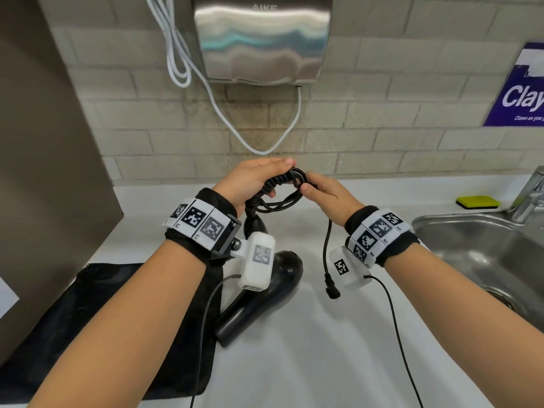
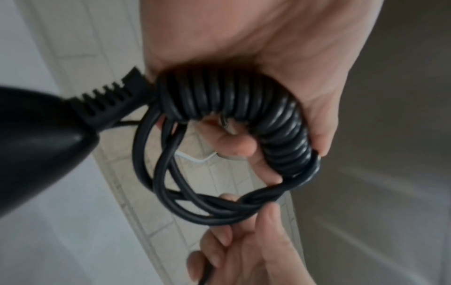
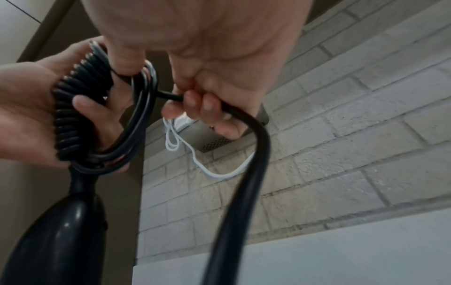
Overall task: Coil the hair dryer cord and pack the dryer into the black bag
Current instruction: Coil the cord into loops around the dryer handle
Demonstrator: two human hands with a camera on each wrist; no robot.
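Note:
The black hair dryer [image 1: 282, 269] rests on the white counter [image 1: 309, 363], its handle [image 3: 61, 231] rising toward my hands. My left hand [image 1: 256, 181] holds the cord's spiral section and several looped turns [image 2: 244, 100] in its palm, thumb curled through the loops. Just right of it, my right hand [image 1: 318, 191] pinches the straight cord [image 3: 244, 192] close to the bundle. The free end hangs below my right wrist, ending in the plug [image 1: 332, 290] above the counter. The black bag [image 1: 97, 313] lies flat at the left, partly under my left forearm.
A steel hand dryer [image 1: 262, 39] hangs on the tiled wall with a white cable [image 1: 265, 142] looping beneath it. At the right are a steel sink [image 1: 485, 251], a tap [image 1: 530, 192] and a yellow sponge [image 1: 478, 201]. A brown panel [image 1: 44, 142] bounds the left.

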